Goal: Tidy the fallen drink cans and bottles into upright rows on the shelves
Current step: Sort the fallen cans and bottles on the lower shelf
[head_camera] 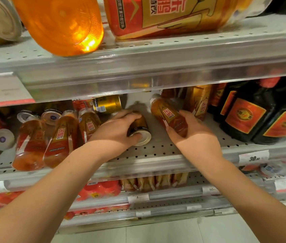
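Note:
On the middle shelf (pixel 156 151), my left hand (pixel 116 130) grips a gold can (pixel 141 130) lying on its side, its pale base facing me. My right hand (pixel 193 135) holds a small amber bottle (pixel 168 114) with a red and gold label, tilted with its cap pointing up and left. To the left, three similar bottles (pixel 60 137) lie fallen side by side. Several gold cans (pixel 107 104) lie on their sides behind and beside them. More amber bottles (pixel 200 100) stand behind my right hand.
Large dark bottles (pixel 244 114) with red-orange labels stand at the right of this shelf. On the upper shelf (pixel 156 55) big orange bottles (pixel 60 23) lie toppled beside a can. Lower shelves hold red packs (pixel 100 190) and price tags.

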Tool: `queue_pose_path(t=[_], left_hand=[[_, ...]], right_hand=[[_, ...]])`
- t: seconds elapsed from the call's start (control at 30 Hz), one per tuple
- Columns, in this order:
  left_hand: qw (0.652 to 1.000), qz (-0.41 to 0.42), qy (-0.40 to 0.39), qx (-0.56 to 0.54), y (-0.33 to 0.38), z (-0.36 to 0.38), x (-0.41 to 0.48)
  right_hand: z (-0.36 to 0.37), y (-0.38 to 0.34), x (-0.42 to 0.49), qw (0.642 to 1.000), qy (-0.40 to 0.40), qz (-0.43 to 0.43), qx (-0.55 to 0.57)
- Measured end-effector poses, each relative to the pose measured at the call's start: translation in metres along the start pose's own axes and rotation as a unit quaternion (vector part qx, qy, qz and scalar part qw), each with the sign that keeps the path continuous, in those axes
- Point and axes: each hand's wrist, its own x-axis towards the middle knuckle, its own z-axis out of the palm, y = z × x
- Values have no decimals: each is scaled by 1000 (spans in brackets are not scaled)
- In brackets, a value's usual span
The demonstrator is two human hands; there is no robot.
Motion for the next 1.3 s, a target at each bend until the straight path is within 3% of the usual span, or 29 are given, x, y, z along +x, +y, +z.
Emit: queue_pose_path(t=[0.17,0.33,0.43,0.53,0.6,0.73,0.87,1.03,1.3], left_hand=[[998,3,6,-65,16,11,3],[993,-13,-6,-119,20,12,1],[988,-62,-39,-136,26,10,-2],[976,-138,18,-165,44,10,2],[979,-166,50,-111,54,12,9],[975,-217,41,-30,60,15,16],[962,-237,25,-130,60,10,4],[941,-154,123,-274,53,-4,-47],[905,-197,213,-310,-43,-66,-139]], right_hand=[[-11,5,-7,998,-6,28,-55],[-12,1,-13,993,45,17,-110],[-11,-2,-16,994,57,9,-93],[-14,-10,-26,993,105,-32,-39],[-15,-22,-36,991,111,-75,8],[-3,-39,-60,987,30,-110,111],[12,-37,-68,983,-57,-54,168],[17,-58,-67,958,-90,-50,267],[63,-159,-99,956,-122,-186,192]])
